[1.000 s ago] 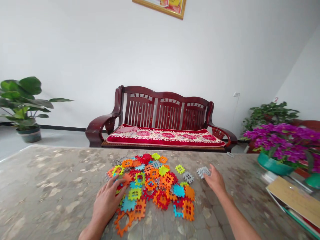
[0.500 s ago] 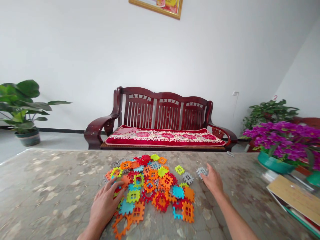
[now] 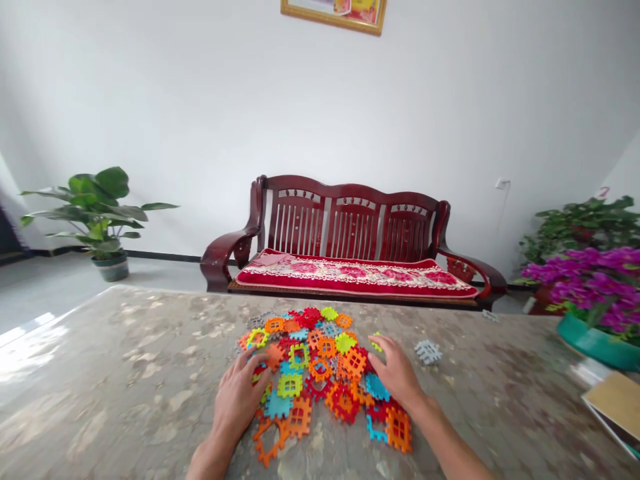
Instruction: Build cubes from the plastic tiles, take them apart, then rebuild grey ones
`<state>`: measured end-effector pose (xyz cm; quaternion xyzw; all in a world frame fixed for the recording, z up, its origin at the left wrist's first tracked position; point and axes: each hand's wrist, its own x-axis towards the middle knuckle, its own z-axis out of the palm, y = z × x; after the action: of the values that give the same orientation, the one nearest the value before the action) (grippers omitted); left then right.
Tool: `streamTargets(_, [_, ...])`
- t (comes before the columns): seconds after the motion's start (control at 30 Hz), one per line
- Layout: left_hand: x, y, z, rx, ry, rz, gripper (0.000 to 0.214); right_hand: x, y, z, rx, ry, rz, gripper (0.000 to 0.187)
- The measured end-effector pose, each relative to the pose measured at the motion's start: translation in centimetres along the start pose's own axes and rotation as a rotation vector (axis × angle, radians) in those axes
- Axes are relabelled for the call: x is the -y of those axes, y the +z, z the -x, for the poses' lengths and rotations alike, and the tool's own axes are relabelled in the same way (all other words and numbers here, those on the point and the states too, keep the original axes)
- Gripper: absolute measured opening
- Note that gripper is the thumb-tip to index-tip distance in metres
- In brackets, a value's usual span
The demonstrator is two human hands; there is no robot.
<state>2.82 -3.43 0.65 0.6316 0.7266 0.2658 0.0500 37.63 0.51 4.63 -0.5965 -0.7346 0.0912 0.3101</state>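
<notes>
A heap of flat, notched plastic tiles [image 3: 320, 363] in orange, red, green, blue and grey lies on the marble-patterned table [image 3: 125, 373]. My left hand [image 3: 237, 399] rests on the heap's left edge, fingers spread flat over orange and red tiles. On the heap's right side my right hand [image 3: 397, 373] lies palm down, fingers apart, its fingertips by a yellow-green tile [image 3: 376, 341]. A single grey tile [image 3: 429, 351] sits apart, just right of that hand. Neither hand holds anything.
A green pot of purple flowers [image 3: 595, 343] and a stack of books [image 3: 613, 407] stand at the table's right edge. Beyond the table are a dark wooden bench with a red cushion [image 3: 350, 270] and a potted plant [image 3: 103, 223] on the floor.
My right hand has moved left from the grey tile onto the heap's right side. The view has swung left. My left hand stays on the heap's left edge.
</notes>
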Motion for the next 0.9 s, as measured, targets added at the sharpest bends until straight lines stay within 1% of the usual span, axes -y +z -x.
streamTargets(0.1, [0.4,0.2,0.0,-0.044,-0.032,0.059,0.029,2.4,1.4,-1.7,0.073,-0.045,-0.002,0.038])
streamTargets(0.27, [0.6,0.3,0.0,-0.123,-0.066,0.175,0.027,5.2,3.9,-5.0,0.161,-0.09,0.043,0.041])
streamTargets(0.43, [0.6,0.2,0.1,-0.177,-0.116,0.26,0.026,8.8,6.3,-7.7,0.258,-0.212,0.05,0.052])
streamTargets(0.6, [0.6,0.1,0.2,-0.172,-0.137,0.31,0.026,12.3,8.0,-10.1,0.417,-0.321,0.179,0.067])
streamTargets(0.73, [0.6,0.2,0.3,-0.208,-0.147,0.319,0.026,13.5,9.4,-11.4,0.503,-0.337,0.234,0.07])
streamTargets(0.83, [0.7,0.2,0.3,-0.212,-0.158,0.312,0.026,13.9,10.1,-11.3,0.529,-0.353,0.23,0.062])
streamTargets(0.9, [0.7,0.3,0.3,-0.196,-0.167,0.3,0.027,14.0,10.3,-10.6,0.519,-0.367,0.226,0.053])
